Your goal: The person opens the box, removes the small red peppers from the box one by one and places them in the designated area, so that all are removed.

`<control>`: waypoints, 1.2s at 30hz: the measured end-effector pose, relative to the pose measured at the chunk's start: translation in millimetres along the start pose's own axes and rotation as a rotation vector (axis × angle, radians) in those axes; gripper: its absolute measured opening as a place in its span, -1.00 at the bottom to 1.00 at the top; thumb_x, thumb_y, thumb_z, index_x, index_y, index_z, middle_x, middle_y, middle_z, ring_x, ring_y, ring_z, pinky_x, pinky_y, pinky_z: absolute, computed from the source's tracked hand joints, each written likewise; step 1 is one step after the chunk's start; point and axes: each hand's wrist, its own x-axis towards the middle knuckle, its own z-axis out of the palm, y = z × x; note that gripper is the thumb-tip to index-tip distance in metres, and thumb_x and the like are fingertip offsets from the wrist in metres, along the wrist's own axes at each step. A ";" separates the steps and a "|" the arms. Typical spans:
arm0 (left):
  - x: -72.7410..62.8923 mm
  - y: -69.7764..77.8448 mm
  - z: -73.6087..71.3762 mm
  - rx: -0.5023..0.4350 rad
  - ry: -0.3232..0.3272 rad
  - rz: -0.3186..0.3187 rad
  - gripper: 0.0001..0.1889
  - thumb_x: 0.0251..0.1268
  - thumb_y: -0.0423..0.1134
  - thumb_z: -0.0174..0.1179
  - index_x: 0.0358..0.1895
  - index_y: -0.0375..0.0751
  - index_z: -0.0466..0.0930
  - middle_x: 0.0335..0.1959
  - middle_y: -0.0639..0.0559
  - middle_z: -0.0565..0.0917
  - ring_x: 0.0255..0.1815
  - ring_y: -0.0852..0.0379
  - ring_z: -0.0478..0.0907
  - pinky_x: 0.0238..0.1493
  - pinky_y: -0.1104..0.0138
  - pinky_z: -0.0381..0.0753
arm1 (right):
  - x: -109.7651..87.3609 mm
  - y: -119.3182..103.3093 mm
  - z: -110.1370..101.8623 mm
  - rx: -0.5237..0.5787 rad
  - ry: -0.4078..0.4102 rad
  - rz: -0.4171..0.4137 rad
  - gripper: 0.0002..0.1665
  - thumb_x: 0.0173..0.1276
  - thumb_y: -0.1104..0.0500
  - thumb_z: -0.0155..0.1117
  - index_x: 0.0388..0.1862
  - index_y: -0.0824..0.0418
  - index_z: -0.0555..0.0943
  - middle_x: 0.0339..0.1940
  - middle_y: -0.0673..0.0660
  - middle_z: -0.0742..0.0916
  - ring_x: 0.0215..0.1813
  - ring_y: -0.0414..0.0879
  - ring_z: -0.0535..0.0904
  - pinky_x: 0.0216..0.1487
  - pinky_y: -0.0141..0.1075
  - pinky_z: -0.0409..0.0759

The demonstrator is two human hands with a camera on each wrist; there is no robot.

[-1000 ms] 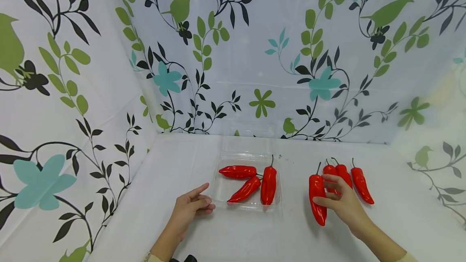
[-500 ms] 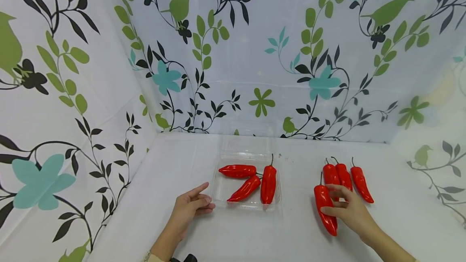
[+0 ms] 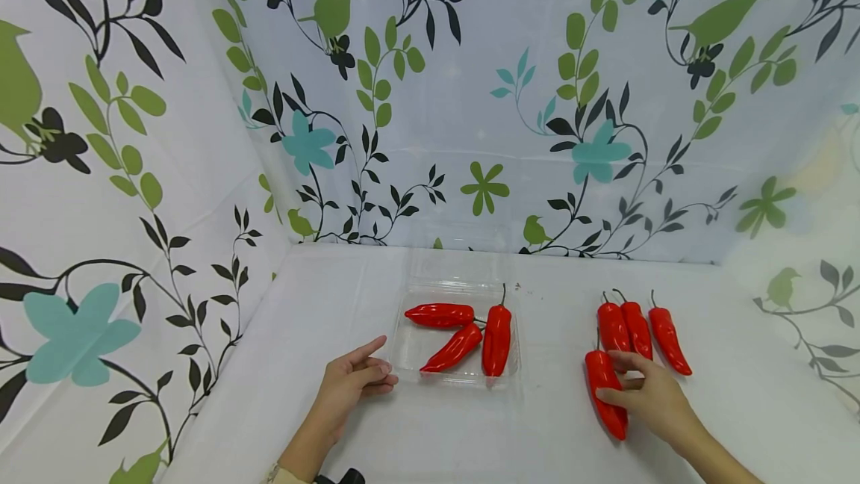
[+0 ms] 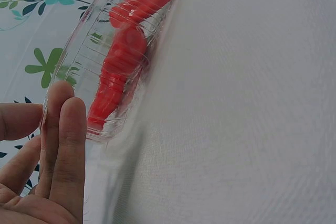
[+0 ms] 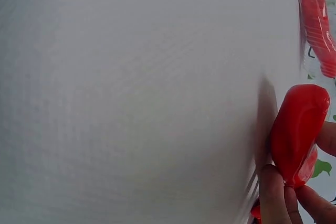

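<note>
The right hand (image 3: 648,398) pinches a long red chili pepper (image 3: 607,398) between thumb and fingers, to the right of the clear plastic clamshell (image 3: 411,353) and nearer the person (its stem points away from them). Three more red peppers (image 3: 637,329) lie well to the clamshell's right. The left hand (image 3: 352,383), fingers loosely extended, is at the clamshell's near left corner (whether it touches, I cannot tell). Inside the clamshell lie three peppers (image 3: 496,342).

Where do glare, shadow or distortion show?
Head: bright highlights on the held red pepper; left wrist: ribbed clear container carries streaky reflections, distorting the peppers inside; right wrist: white tabletop dims toward the left edge, shadowed beside that held pepper.
</note>
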 end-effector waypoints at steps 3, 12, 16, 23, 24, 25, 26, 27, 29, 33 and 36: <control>-0.1 0.5 0.7 0.001 0.001 0.001 -0.40 0.36 -0.48 0.24 0.46 -0.35 0.37 -0.22 -0.14 0.64 -0.19 -0.03 0.75 -0.07 0.17 0.77 | -0.1 0.6 0.2 -0.041 0.015 -0.017 0.05 0.04 -0.03 0.67 0.41 0.38 0.39 0.14 0.39 0.58 0.03 0.26 0.61 -0.27 -0.03 0.79; -0.6 1.0 1.9 0.000 0.004 0.001 -0.41 0.36 -0.49 0.23 0.45 -0.38 0.36 -0.23 -0.13 0.65 -0.21 -0.02 0.75 -0.08 0.18 0.77 | -2.7 -0.3 -1.7 -0.098 0.036 -0.030 0.04 0.03 -0.05 0.67 0.38 0.42 0.41 0.07 0.33 0.60 -0.06 0.16 0.64 -0.35 -0.09 0.79; -1.0 0.8 1.8 0.004 0.009 0.000 -0.41 0.36 -0.49 0.24 0.45 -0.37 0.37 -0.22 -0.14 0.64 -0.21 -0.03 0.75 -0.09 0.19 0.77 | -3.1 -1.0 -2.8 -0.109 0.036 -0.028 0.08 0.00 -0.06 0.68 0.37 0.43 0.41 0.08 0.35 0.60 -0.06 0.16 0.63 -0.35 -0.08 0.79; -1.5 1.4 1.8 -0.003 0.009 0.000 -0.40 0.35 -0.49 0.24 0.45 -0.36 0.37 -0.22 -0.14 0.64 -0.21 -0.02 0.75 -0.09 0.20 0.77 | -2.3 -0.1 -3.9 -0.139 0.044 -0.045 0.06 -0.01 -0.06 0.69 0.36 0.44 0.42 0.11 0.38 0.60 -0.05 0.17 0.63 -0.35 -0.08 0.79; -1.5 1.5 1.9 -0.003 0.009 0.001 -0.40 0.35 -0.49 0.24 0.45 -0.36 0.37 -0.22 -0.14 0.64 -0.21 -0.02 0.75 -0.09 0.20 0.77 | -2.3 -0.1 -4.2 -0.148 0.046 -0.050 0.05 0.00 -0.06 0.68 0.36 0.43 0.43 0.12 0.38 0.60 -0.04 0.17 0.63 -0.36 -0.08 0.79; -1.5 1.6 2.0 -0.004 0.008 0.001 -0.40 0.35 -0.49 0.24 0.45 -0.36 0.37 -0.22 -0.14 0.64 -0.21 -0.02 0.75 -0.09 0.20 0.77 | -2.5 -0.2 -4.6 -0.155 0.048 -0.055 0.05 0.00 -0.06 0.68 0.35 0.43 0.43 0.12 0.38 0.60 -0.04 0.17 0.63 -0.36 -0.08 0.79; -1.5 1.8 2.1 -0.004 0.008 0.002 -0.40 0.35 -0.49 0.24 0.45 -0.36 0.37 -0.22 -0.14 0.64 -0.21 -0.02 0.75 -0.09 0.20 0.77 | -2.8 -0.5 -5.1 -0.164 0.049 -0.060 0.03 0.01 -0.05 0.67 0.35 0.42 0.44 0.12 0.37 0.61 -0.04 0.17 0.63 -0.36 -0.09 0.79; -1.6 1.9 2.2 -0.003 0.007 0.002 -0.40 0.35 -0.49 0.24 0.45 -0.36 0.37 -0.22 -0.14 0.64 -0.21 -0.02 0.75 -0.09 0.20 0.77 | -3.2 -1.1 -5.9 -0.174 0.052 -0.062 0.03 0.01 -0.07 0.67 0.35 0.42 0.44 0.10 0.36 0.61 -0.04 0.17 0.63 -0.37 -0.09 0.79; -1.7 2.1 2.3 -0.003 0.007 0.000 -0.40 0.35 -0.49 0.24 0.45 -0.36 0.37 -0.22 -0.14 0.64 -0.21 -0.02 0.75 -0.09 0.20 0.77 | -4.2 -3.4 -8.4 -0.194 0.056 -0.060 0.04 0.01 -0.10 0.67 0.34 0.41 0.45 0.05 0.34 0.63 -0.04 0.17 0.63 -0.38 -0.09 0.78; -2.0 2.3 2.3 -0.002 0.007 -0.005 -0.40 0.36 -0.49 0.24 0.45 -0.36 0.37 -0.22 -0.14 0.64 -0.20 -0.02 0.75 -0.08 0.20 0.77 | -5.9 -11.4 -15.7 -0.225 0.076 -0.054 0.04 0.00 -0.18 0.65 0.32 0.37 0.48 -0.07 0.28 0.67 -0.07 0.16 0.61 -0.39 -0.10 0.77; -2.3 2.5 2.5 0.002 0.008 -0.008 -0.41 0.36 -0.49 0.23 0.45 -0.37 0.37 -0.22 -0.14 0.64 -0.20 -0.02 0.75 -0.08 0.20 0.77 | -7.4 -18.6 -20.1 -0.232 0.100 -0.072 -0.02 0.05 -0.19 0.62 0.30 0.35 0.50 -0.07 0.28 0.67 -0.06 0.18 0.59 -0.39 -0.10 0.77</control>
